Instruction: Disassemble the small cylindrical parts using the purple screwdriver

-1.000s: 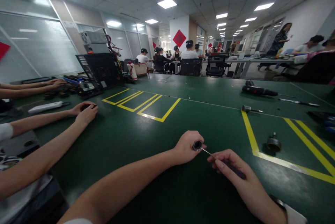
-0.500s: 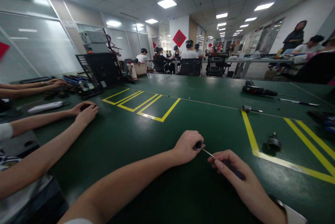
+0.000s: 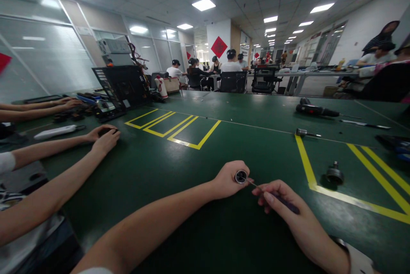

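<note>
My left hand (image 3: 228,181) is closed around a hollow, round metal part (image 3: 236,180) whose open end faces me. Inside its rim some dark detail shows, too small to make out. In my right hand (image 3: 303,218) is a screwdriver (image 3: 290,206) with a dark handle and a thin shaft, pinched between thumb and fingers. The shaft points left and its tip reaches the part's opening; how deep it goes I cannot tell. To the right, a dark metal fitting (image 3: 335,175) with a short stem stands on the green table (image 3: 179,218).
A smaller metal piece with a shaft (image 3: 303,133), a power drill (image 3: 317,109) and a pen-like tool (image 3: 365,124) lie at the right. Yellow tape (image 3: 355,202) marks the table. At left, a co-worker's hands (image 3: 104,137) hold something dark near a black computer case (image 3: 123,86).
My left hand has turned the metal part so its opening faces me more. The screwdriver has shifted slightly left, with less of its shaft showing. A distant person at far right has moved rightward.
</note>
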Demonstrator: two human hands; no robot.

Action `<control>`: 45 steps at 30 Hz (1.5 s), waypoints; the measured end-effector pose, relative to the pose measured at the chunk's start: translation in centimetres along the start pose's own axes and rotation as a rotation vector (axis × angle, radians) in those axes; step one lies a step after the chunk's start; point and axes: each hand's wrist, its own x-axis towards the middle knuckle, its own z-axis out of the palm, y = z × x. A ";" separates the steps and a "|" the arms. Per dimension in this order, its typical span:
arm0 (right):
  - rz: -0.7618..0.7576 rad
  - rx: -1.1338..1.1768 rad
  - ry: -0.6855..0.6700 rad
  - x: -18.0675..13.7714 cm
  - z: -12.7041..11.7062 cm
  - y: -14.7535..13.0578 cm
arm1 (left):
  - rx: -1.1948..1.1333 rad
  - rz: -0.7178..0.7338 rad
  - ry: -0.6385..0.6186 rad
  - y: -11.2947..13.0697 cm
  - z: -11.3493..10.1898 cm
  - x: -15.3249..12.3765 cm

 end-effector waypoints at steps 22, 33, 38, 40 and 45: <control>-0.019 -0.031 -0.018 0.0 -0.1 0.3 | 0.001 0.063 0.040 0.0 0.1 -0.1; -0.010 -0.118 -0.014 -0.1 -0.2 -0.1 | 0.201 0.034 0.000 -0.3 0.2 -0.1; -0.031 -0.056 -0.024 -0.1 -0.2 0.3 | 0.066 0.025 0.013 -0.1 0.0 -0.1; -0.039 -0.052 -0.020 -0.1 -0.2 0.5 | 0.035 0.013 0.018 -0.1 0.1 -0.1; -0.034 -0.075 0.014 -0.2 -0.2 0.3 | 0.080 0.000 0.004 -0.1 0.1 0.0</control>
